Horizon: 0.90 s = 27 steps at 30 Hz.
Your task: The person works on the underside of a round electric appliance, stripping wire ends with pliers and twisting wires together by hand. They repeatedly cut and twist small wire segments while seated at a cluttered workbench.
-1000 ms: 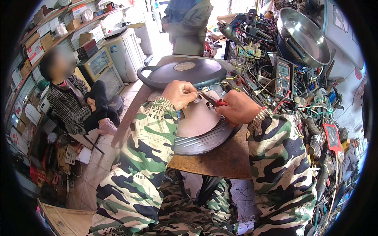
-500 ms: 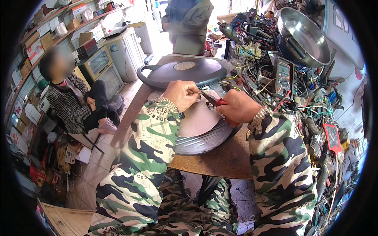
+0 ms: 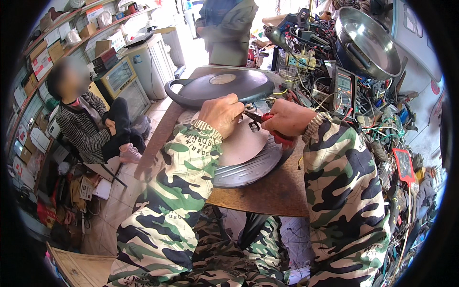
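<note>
My right hand point(image 3: 290, 118) is closed around red-handled pliers point(image 3: 282, 136), whose dark jaws point left toward my other hand. My left hand point(image 3: 221, 114) is pinched at the tip of the jaws; whatever its fingers hold is too small to make out. Both hands are above an opened round appliance base point(image 3: 253, 174) with a ridged dark rim and a pale round plate point(image 3: 239, 146) inside. A small dark part point(image 3: 254, 126) shows on the plate between my hands. Behind them lies a round black lid point(image 3: 244, 83) with a looped handle and a pale disc at its centre.
Everything rests on a brown wooden table point(image 3: 267, 198). Tangled wires, tools and a multimeter point(image 3: 343, 86) crowd the right side, below a steel pan point(image 3: 368, 43). A person point(image 3: 91, 115) sits at left; another person point(image 3: 227, 33) stands beyond the table.
My left hand has turned slightly, its knuckles rising. My right hand has shifted a little upward and left with the pliers, and the small dark part shows more plainly.
</note>
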Motion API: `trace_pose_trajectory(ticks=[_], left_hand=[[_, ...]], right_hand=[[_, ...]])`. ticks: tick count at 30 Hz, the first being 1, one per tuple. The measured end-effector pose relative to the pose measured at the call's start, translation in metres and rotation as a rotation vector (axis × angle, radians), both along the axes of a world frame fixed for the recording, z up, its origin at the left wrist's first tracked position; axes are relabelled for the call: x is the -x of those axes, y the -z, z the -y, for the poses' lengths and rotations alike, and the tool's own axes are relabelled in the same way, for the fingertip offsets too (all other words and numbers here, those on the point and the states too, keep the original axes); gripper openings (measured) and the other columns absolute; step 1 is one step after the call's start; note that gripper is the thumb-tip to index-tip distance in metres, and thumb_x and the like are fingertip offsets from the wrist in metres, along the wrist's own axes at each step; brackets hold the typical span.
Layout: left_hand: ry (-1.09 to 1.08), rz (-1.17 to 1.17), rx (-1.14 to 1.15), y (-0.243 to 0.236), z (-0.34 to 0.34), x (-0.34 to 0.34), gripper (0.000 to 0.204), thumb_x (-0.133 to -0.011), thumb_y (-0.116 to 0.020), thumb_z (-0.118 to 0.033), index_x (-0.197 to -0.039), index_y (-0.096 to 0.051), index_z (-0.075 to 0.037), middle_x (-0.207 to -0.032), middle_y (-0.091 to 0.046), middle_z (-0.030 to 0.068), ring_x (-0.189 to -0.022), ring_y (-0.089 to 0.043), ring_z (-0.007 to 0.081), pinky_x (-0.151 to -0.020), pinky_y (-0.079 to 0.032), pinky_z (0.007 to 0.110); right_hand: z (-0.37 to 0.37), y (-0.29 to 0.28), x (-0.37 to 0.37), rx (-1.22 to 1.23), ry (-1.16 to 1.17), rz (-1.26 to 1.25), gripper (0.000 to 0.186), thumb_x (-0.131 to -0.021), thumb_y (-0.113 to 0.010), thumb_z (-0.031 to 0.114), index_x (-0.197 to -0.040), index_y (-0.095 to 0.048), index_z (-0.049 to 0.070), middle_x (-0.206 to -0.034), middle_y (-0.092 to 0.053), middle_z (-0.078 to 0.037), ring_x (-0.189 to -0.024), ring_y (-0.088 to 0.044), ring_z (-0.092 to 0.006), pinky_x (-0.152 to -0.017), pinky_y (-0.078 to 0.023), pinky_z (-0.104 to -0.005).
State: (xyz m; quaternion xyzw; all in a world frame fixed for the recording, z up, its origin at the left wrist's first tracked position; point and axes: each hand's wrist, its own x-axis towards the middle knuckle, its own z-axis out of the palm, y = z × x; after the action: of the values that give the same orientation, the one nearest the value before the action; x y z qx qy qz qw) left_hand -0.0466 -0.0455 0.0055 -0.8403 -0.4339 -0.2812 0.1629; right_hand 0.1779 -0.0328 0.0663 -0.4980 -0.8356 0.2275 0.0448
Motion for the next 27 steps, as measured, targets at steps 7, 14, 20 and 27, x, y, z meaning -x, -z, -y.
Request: trace_pose_trajectory(ticks=[7, 14, 20, 27], left_hand=[[-0.007, -0.012, -0.034, -0.003, 0.004, 0.0, 0.002, -0.082, -0.068, -0.01, -0.081, -0.066, -0.01, -0.084, -0.058, 0.0078, -0.085, -0.066, 0.0301, -0.068, -0.054, 0.044], [0.034, 0.016, -0.057, 0.001, -0.001, -0.001, 0.007, -0.078, -0.07, -0.009, -0.081, -0.064, -0.011, -0.08, -0.055, 0.0076, -0.079, -0.064, 0.0323, -0.065, -0.051, 0.046], [0.048, 0.033, -0.017, 0.0, 0.001, 0.002, 0.007, -0.078, -0.071, -0.01, -0.084, -0.067, -0.01, -0.082, -0.058, 0.0078, -0.082, -0.064, 0.0319, -0.068, -0.052, 0.045], [0.034, 0.079, 0.061, 0.0, 0.001, 0.0, 0.006, -0.081, -0.072, -0.01, -0.087, -0.07, -0.009, -0.084, -0.061, 0.0091, -0.082, -0.065, 0.0329, -0.07, -0.053, 0.045]], right_hand=[[0.004, 0.01, -0.002, 0.037, 0.008, -0.102, 0.037, -0.09, -0.07, 0.029, -0.085, -0.072, -0.008, -0.066, -0.066, -0.014, -0.06, -0.064, -0.0206, -0.06, -0.051, -0.0367], [-0.001, 0.01, -0.006, 0.142, 0.052, -0.097, 0.037, -0.091, -0.071, 0.028, -0.087, -0.072, -0.008, -0.069, -0.067, -0.014, -0.064, -0.065, -0.0198, -0.062, -0.051, -0.0357], [-0.001, 0.018, -0.006, 0.06, 0.03, -0.119, 0.036, -0.091, -0.07, 0.028, -0.087, -0.072, -0.008, -0.069, -0.067, -0.014, -0.064, -0.066, -0.0204, -0.063, -0.052, -0.0364], [0.003, 0.017, -0.007, -0.021, 0.009, -0.084, 0.037, -0.089, -0.071, 0.029, -0.086, -0.071, -0.008, -0.07, -0.067, -0.019, -0.069, -0.068, -0.024, -0.066, -0.052, -0.0386]])
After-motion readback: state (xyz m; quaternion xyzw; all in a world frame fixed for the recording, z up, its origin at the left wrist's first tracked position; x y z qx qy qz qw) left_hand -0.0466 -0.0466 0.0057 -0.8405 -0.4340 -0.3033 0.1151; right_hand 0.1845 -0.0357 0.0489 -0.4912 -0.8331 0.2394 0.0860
